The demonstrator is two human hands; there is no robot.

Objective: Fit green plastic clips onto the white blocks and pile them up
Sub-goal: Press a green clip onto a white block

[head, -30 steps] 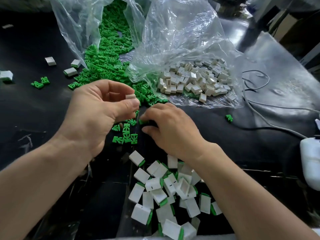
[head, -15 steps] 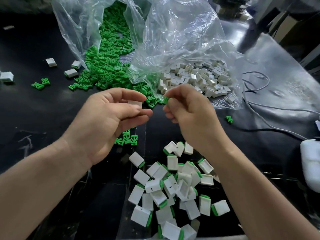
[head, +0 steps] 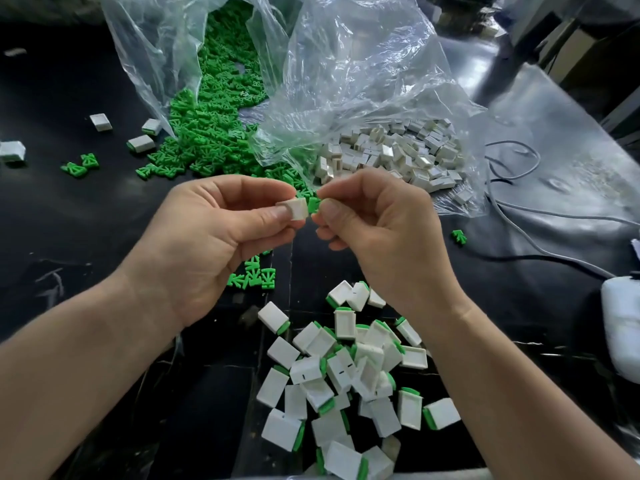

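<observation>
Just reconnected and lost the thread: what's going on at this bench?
A person is fitting parts by hand. The left hand pinches a white block, and the right hand pinches a green clip at the block's end, not yet seated. A pile of finished blocks with clips lies nearest the person. Farther back, loose green clips and bare white blocks spill from clear bags.

Clips, blocks, bags on black table

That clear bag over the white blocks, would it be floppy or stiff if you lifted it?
Probably floppy: the clear bag is crumpled and sags over the white blocks. Likely thin and slippery, given its glossy sheen. If lifted, the blocks heaped loosely inside would probably shift and slide about.
</observation>
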